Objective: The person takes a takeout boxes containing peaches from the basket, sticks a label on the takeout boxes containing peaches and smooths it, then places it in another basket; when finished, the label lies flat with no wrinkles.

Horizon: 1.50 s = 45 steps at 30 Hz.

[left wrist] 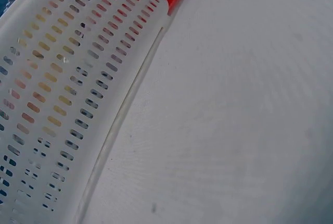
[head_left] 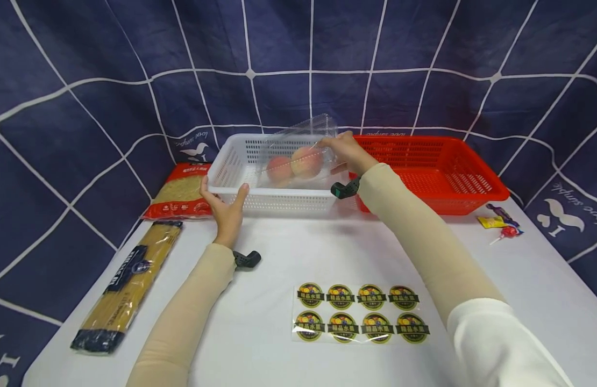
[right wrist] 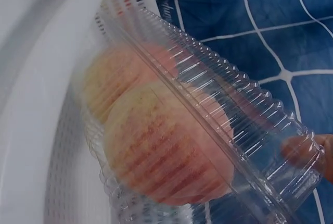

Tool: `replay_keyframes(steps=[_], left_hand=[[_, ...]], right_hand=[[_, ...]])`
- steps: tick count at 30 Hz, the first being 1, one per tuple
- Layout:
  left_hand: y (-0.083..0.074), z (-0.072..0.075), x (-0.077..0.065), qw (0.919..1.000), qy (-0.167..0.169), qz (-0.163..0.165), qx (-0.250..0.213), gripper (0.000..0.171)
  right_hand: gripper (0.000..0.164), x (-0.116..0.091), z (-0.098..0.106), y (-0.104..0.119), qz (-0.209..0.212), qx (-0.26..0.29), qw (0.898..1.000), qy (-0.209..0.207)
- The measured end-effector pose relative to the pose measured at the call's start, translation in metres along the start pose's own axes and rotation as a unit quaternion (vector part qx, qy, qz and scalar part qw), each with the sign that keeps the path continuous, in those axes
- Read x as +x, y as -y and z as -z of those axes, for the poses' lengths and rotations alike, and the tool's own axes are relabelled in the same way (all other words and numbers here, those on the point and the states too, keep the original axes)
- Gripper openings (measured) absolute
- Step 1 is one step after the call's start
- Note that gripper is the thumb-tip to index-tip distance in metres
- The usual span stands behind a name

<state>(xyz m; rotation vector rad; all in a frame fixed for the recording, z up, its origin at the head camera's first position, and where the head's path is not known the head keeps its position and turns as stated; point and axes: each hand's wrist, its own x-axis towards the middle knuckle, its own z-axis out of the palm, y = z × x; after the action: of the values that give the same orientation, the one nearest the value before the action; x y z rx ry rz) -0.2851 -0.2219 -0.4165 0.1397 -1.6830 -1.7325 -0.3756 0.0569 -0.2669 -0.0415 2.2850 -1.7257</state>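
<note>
My right hand (head_left: pixel 349 153) grips the right end of a clear plastic fruit box (head_left: pixel 322 126) and holds it tilted over the white basket (head_left: pixel 289 202). Inside the box lie two peaches, a smaller red one (head_left: pixel 279 170) and a larger pale one (head_left: pixel 306 163). In the right wrist view, a peach (right wrist: pixel 166 143) shows through the ridged plastic, and a fingertip (right wrist: pixel 302 150) presses the box's end. At the basket's front left corner, my left hand (head_left: pixel 227 217) holds the rim, thumb on the front side. The left wrist view shows only the basket's slotted wall (left wrist: pixel 112 78), no fingers.
A red basket (head_left: pixel 453 201) stands against the white one's right side, with wrapped sweets (head_left: pixel 504 220) beyond it. On the left lie a red noodle bag (head_left: pixel 179 191) and a spaghetti pack (head_left: pixel 129 285). A sheet of round fruit stickers (head_left: pixel 361 313) lies in front.
</note>
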Motion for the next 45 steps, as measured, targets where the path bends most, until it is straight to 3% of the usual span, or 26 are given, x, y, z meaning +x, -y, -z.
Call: replay_keyframes(steps=[2,6,12,16,19,24,29,32,38,45], left_hand=[[0.001,0.0,0.001,1.0,0.004,0.003,0.003,0.099],[0.003,0.001,0.0,0.9998,0.005,0.011,0.014,0.099],[0.003,0.003,0.0,0.9997,0.009,0.011,0.022,0.099],[0.002,0.003,0.0,0.9995,0.012,0.014,0.026,0.1],[0.001,0.002,-0.002,0.9992,0.016,0.017,0.031,0.099],[-0.006,0.002,-0.004,0.999,0.024,0.024,0.03,0.099],[-0.029,0.001,-0.012,0.9987,0.033,0.036,0.015,0.097],[-0.036,0.001,-0.014,0.9984,0.036,0.043,0.008,0.096],[-0.034,0.0,-0.013,0.9986,0.036,0.039,0.006,0.097],[-0.028,0.0,-0.01,0.9983,0.038,0.042,0.011,0.099]], right_hand=[[0.031,-0.002,0.01,-0.001,0.005,0.01,1.0,0.002],[0.022,-0.003,0.031,-0.008,0.015,0.035,0.999,0.018],[0.044,-0.01,0.057,-0.018,0.019,0.101,0.994,0.042],[0.078,-0.019,0.072,-0.02,0.011,0.139,0.99,0.036],[0.093,-0.025,0.084,-0.026,0.013,0.149,0.988,0.036],[0.084,-0.042,0.098,-0.037,0.025,0.14,0.989,0.049],[0.077,-0.063,0.106,-0.049,0.033,0.157,0.985,0.064],[0.076,-0.077,0.108,-0.056,0.041,0.167,0.982,0.074],[0.076,-0.11,0.108,-0.066,0.044,0.196,0.975,0.09],[0.079,-0.152,0.108,-0.081,0.053,0.18,0.977,0.098]])
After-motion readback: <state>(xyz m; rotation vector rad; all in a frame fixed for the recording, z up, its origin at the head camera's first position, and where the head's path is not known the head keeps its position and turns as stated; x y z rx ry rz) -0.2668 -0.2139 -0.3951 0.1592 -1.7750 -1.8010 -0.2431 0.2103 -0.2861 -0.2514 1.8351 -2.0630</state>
